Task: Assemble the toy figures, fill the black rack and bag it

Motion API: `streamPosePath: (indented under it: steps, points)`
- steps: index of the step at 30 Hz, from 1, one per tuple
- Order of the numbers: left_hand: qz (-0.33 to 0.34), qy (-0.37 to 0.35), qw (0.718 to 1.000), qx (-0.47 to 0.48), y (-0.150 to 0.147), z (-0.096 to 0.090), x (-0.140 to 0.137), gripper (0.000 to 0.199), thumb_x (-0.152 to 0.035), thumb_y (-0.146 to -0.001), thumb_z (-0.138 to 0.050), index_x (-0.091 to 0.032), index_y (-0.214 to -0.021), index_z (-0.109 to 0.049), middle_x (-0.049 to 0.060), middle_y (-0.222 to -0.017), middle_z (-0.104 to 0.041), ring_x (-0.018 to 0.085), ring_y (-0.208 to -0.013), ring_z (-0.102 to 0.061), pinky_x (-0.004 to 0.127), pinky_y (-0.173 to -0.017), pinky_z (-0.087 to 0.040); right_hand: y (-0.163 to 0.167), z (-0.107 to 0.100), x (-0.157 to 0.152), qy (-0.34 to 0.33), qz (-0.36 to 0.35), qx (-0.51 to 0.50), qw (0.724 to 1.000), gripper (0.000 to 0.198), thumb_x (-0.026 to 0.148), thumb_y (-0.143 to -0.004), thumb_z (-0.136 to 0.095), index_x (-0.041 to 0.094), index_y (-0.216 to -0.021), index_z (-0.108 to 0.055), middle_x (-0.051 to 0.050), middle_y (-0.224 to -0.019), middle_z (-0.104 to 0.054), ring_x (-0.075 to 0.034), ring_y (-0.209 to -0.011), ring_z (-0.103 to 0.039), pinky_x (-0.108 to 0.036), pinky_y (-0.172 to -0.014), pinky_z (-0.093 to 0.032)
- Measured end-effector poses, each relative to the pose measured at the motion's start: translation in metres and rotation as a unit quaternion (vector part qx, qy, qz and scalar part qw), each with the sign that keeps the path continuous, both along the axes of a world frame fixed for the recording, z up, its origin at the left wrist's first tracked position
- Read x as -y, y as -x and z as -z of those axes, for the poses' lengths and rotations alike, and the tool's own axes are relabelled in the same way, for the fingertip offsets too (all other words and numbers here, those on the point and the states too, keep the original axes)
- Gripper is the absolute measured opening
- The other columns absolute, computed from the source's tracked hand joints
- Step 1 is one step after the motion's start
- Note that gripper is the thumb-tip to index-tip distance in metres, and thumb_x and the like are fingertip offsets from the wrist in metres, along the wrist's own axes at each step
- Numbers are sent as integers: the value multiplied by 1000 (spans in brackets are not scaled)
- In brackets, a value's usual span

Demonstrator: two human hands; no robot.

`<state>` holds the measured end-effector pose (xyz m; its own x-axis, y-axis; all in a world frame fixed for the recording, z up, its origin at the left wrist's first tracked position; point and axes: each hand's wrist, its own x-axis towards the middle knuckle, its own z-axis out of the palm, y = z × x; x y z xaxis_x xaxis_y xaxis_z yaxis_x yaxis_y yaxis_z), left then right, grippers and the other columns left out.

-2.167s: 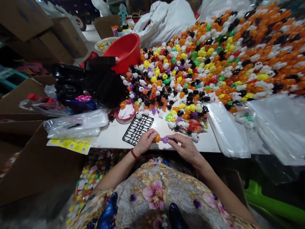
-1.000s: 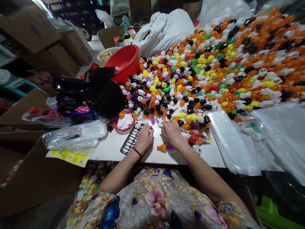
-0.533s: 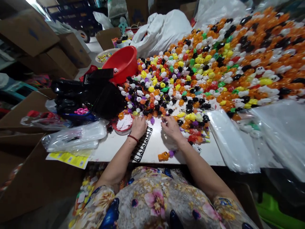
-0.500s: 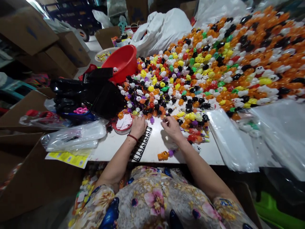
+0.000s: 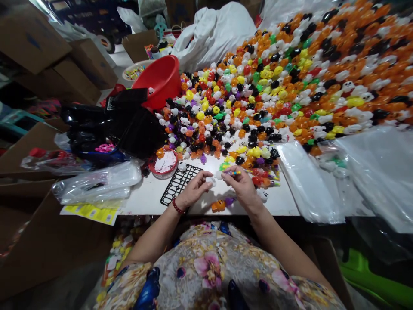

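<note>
My left hand is closed in a pinch on a small white piece, partly covered by the fingertips. Just to its right, my right hand grips a thin multicoloured pen-like stick with a whitish tip towards the left hand. The two hands are close together but apart. Under and left of my left wrist lies a black plastic grid. A small white figure is at its upper edge. Between my forearms rests an orange pumpkin figure with a purple part.
A huge heap of colourful plastic figures covers the table's back and right. A red basket of paper slips and clear bags lie left. A red basin leans behind. More clear bags lie right.
My left hand has come back from beside the basket towards the middle, uncovering the grid and now pinching the white piece. The coloured stick now shows in my right hand.
</note>
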<state>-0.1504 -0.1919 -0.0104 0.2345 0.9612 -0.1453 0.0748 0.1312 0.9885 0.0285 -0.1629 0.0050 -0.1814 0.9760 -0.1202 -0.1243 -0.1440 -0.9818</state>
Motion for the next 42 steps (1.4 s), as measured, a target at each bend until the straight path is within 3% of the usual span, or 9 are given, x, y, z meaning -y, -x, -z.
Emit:
streamPosePath:
  steps: [7,14,23,28,30,33,36,38,42]
  points:
    - [8,-23,999,-23,-5,2,6,36,-52,-85,-56,-20,-101,-53,-3,-76,-48,12,-69,-46,25,-65,-42,-11,-3,8,23,-48,49,997,38,51,-63,-79,22,-77,-60,4,-61,-59,-11,-54,-47,-25,-53,-37]
    - [-44,-49,992,-103,-12,2,8,22,-41,-96,-38,-22,-90,-47,-3,-76,-50,14,-69,-48,27,-65,-43,-11,5,8,67,-90,6,994,39,51,-60,-82,21,-71,-59,5,-60,-60,-11,-55,-51,-26,-57,-42]
    - [-184,-52,959,-210,-38,18,21,26,-37,-97,-32,-25,-74,-35,-4,-63,-41,15,-60,-44,29,-62,-35,1,21,30,72,-74,25,994,40,52,-59,-82,22,-70,-59,5,-65,-60,-11,-58,-52,-26,-56,-44]
    - [-150,-45,967,-201,-44,25,23,26,-34,-99,-29,-24,-77,-40,-2,-68,-46,15,-64,-47,29,-64,-39,-1,30,33,82,-79,40,993,44,58,-61,-79,22,-71,-58,4,-63,-60,-13,-59,-53,-26,-57,-46]
    - [-126,-60,968,-210,-37,22,18,27,-32,-99,-26,-23,-81,-44,-1,-72,-50,16,-66,-50,29,-67,-42,-12,28,25,73,-50,50,995,45,63,-64,-75,21,-73,-59,2,-64,-62,-14,-59,-55,-28,-58,-47]
    - [-161,-93,940,-288,-15,17,1,24,-31,-99,-31,-22,-85,-48,2,-78,-53,18,-75,-55,32,-74,-47,-43,21,2,-9,82,106,991,43,63,-73,-68,22,-81,-61,-1,-74,-65,-16,-67,-58,-31,-66,-51]
    - [-217,-125,872,-420,15,17,-20,12,-24,-92,-47,-18,-100,-53,10,-100,-56,24,-96,-58,36,-85,-49,-79,16,-28,-119,206,208,949,39,57,-81,-61,21,-97,-63,-4,-88,-66,-20,-79,-61,-37,-76,-52]
    - [-214,-107,834,-498,31,21,-33,27,-18,-87,-53,-14,-114,-53,15,-113,-53,27,-102,-60,38,-86,-50,-94,17,-45,-193,239,330,893,37,52,-83,-59,20,-102,-63,-10,-100,-66,-26,-94,-60,-46,-86,-49]
    - [-164,-72,820,-543,45,28,-50,25,-11,-85,-48,-13,-108,-59,16,-111,-54,29,-98,-63,40,-85,-52,-80,25,-59,-337,185,510,770,32,38,-89,-56,18,-112,-64,-18,-120,-60,-35,-113,-50,-57,-97,-40]
